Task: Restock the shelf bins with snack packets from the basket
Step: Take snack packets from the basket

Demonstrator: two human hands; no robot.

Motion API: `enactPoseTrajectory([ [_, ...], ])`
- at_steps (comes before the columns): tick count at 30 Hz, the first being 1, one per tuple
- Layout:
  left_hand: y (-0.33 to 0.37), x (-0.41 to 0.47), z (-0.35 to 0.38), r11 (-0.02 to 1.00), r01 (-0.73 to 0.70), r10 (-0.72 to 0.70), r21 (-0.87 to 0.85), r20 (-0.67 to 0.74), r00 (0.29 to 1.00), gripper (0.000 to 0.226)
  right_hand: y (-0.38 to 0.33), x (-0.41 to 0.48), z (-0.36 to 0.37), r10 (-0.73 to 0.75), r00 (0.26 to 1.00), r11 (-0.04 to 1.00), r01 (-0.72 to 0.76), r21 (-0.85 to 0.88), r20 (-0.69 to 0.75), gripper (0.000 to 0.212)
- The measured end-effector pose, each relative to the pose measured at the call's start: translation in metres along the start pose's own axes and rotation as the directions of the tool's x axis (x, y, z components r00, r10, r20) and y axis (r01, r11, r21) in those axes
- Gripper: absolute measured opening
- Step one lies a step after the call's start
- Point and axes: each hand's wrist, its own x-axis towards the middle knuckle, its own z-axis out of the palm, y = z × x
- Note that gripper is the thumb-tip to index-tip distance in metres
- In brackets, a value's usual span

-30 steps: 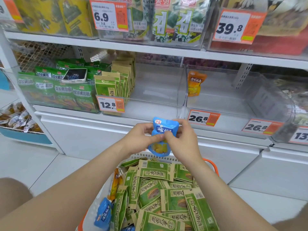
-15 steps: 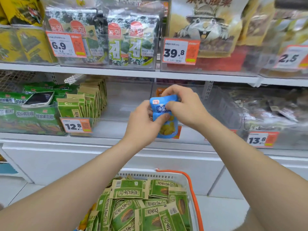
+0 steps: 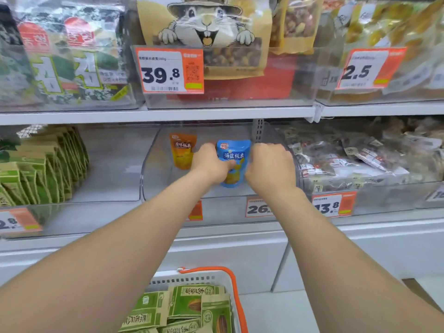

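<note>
**Operator:** Left side first. Anything there?

**Annotator:** No. Left bin (image 3: 115, 164) has green packs (image 3: 40, 169) standing on edge in a row, so more fit and each pulls out easily. Skip it.

**Operator:** Middle?

**Annotator:** That's where you're working. In the middle bin (image 3: 153, 169) an orange pouch (image 3: 181, 150) stands upright at the back left. Your left hand (image 3: 211, 164) is just right of it, with the thumb across the front of the blue pouch (image 3: 234, 157) and the fingers behind: a grip. The blue pouch is inside that bin, upright, label facing you, beside the orange one but not touching it. My read is that you hold it upright so it lands on its base and faces out like its neighbour. Your hands hide the base, so I can't tell if it's down yet. The basket (image 3: 204, 268) sits below between your arms, with more green packs in it, so there's plenty left to stock.

**Operator:** Right hand?

**Annotator:** Your right hand (image 3: 271, 167) is at the pouch's right edge, fingers curled, knuckles toward the camera. The contact is hidden, so I can't tell if it's pinching the edge or just steadying it.

**Operator:** Further right?

**Annotator:** Right bin (image 3: 389, 193) holds a loose pile of packets, too blurred to read. Leave it.
</note>
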Motion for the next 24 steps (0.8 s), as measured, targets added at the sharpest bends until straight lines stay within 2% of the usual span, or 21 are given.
enactPoseTrajectory([
  [3, -0.002, 0.023, 0.023, 0.999, 0.044, -0.043, -0.022, 0.033, 0.999, 0.027, 0.015, 0.014, 0.007, -0.031, 0.990, 0.987, 0.009, -0.162, -0.137, 0.019],
  [6, 0.001, 0.042, 0.044, 0.996, 0.090, -0.090, -0.008, 0.061, 0.994, 0.023, 0.034, 0.018, 0.017, 0.019, 0.996, 0.970, -0.039, -0.240, -0.088, 0.031],
  [8, 0.003, 0.055, 0.057, 0.995, 0.094, -0.093, -0.019, 0.053, 0.994, 0.027, 0.046, 0.021, 0.021, 0.051, 0.997, 0.972, -0.063, -0.227, -0.057, 0.031],
  [10, 0.005, 0.070, 0.067, 0.995, 0.093, -0.092, -0.031, 0.029, 0.995, 0.029, 0.053, 0.024, 0.024, 0.065, 0.994, 0.978, -0.080, -0.193, -0.083, 0.031],
  [13, 0.011, 0.090, 0.077, 0.988, 0.147, -0.147, 0.037, -0.004, 0.989, 0.032, 0.054, 0.025, 0.026, 0.061, 0.989, 0.985, -0.081, -0.151, -0.133, 0.030],
  [16, 0.016, 0.104, 0.084, 0.986, 0.164, -0.164, 0.012, -0.014, 0.986, 0.037, 0.052, 0.024, 0.030, 0.069, 0.986, 0.978, -0.097, -0.187, -0.154, 0.029],
  [20, 0.015, 0.115, 0.097, 0.984, 0.169, -0.170, -0.063, -0.012, 0.985, 0.028, 0.052, 0.026, 0.035, 0.087, 0.984, 0.970, -0.119, -0.212, -0.158, 0.027],
  [24, 0.017, 0.123, 0.107, 0.984, 0.159, -0.162, -0.073, -0.029, 0.986, 0.030, 0.051, 0.026, 0.037, 0.092, 0.983, 0.967, -0.126, -0.223, -0.157, 0.026],
])
